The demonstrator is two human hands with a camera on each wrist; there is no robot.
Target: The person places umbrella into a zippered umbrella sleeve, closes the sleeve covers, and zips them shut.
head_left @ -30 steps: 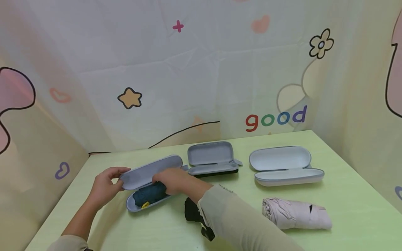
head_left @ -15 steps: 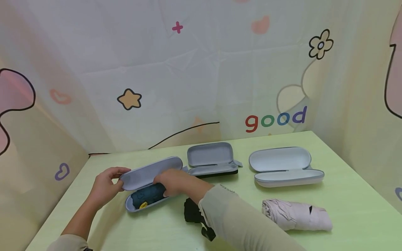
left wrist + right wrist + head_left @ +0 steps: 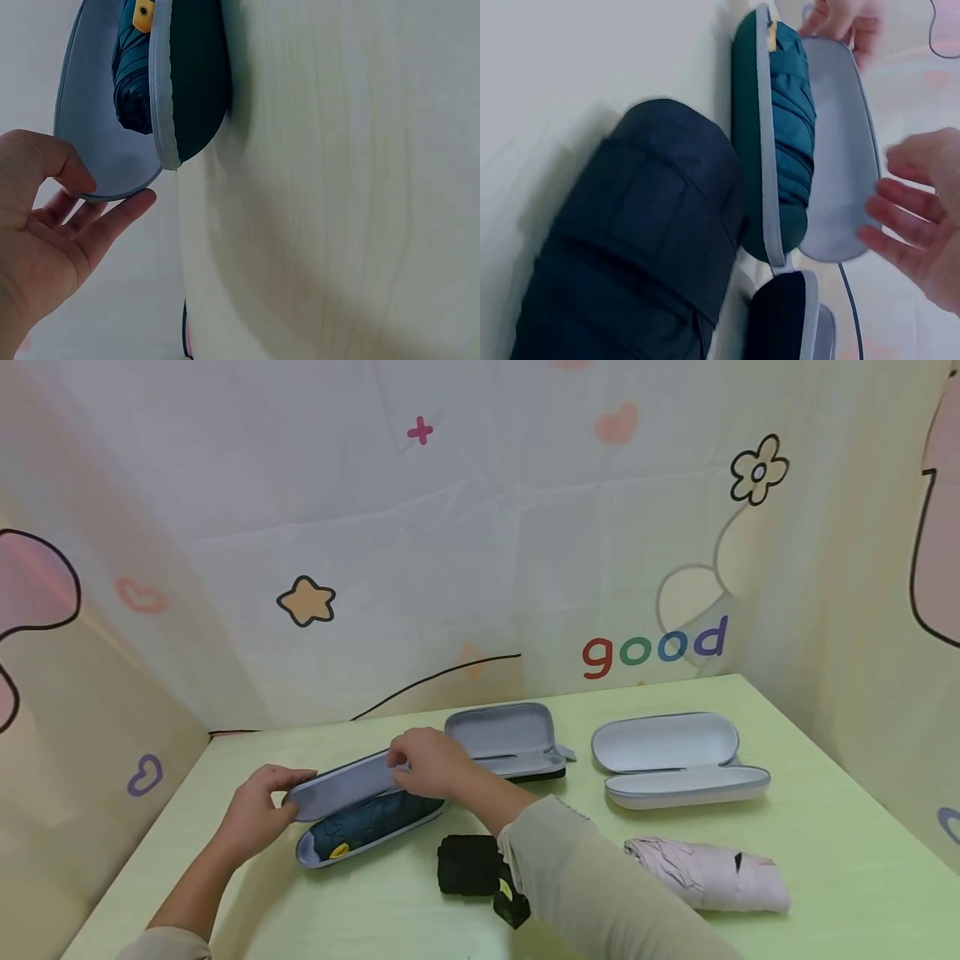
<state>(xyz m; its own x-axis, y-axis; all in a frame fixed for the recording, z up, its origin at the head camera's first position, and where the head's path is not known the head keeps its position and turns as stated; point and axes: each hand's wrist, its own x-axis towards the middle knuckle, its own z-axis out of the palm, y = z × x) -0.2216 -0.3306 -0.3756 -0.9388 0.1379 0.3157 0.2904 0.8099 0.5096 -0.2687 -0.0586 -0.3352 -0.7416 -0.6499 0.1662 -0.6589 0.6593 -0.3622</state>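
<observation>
A dark teal folded umbrella (image 3: 375, 822) with a yellow tag lies in the lower half of an open green case (image 3: 199, 82) with a grey lining. My left hand (image 3: 255, 814) pinches the left end of the raised lid (image 3: 337, 793) between thumb and fingers, as the left wrist view shows. My right hand (image 3: 435, 764) is at the lid's right part, its loosely bent fingers right at the rim in the right wrist view and nothing between thumb and fingers. Close to my right forearm lies a black folded umbrella (image 3: 468, 866), partly covered by the sleeve.
An open black case (image 3: 502, 731) with grey lining stands behind, right of the green one. Farther right is an open white case (image 3: 686, 785). A pale pink rolled umbrella (image 3: 720, 877) lies at the front right. A printed curtain (image 3: 465, 568) hangs behind the table.
My right hand has let go of the teal umbrella and risen to the lid, leaving the umbrella lying in the case. My left hand keeps its hold; the lid leans slightly lower.
</observation>
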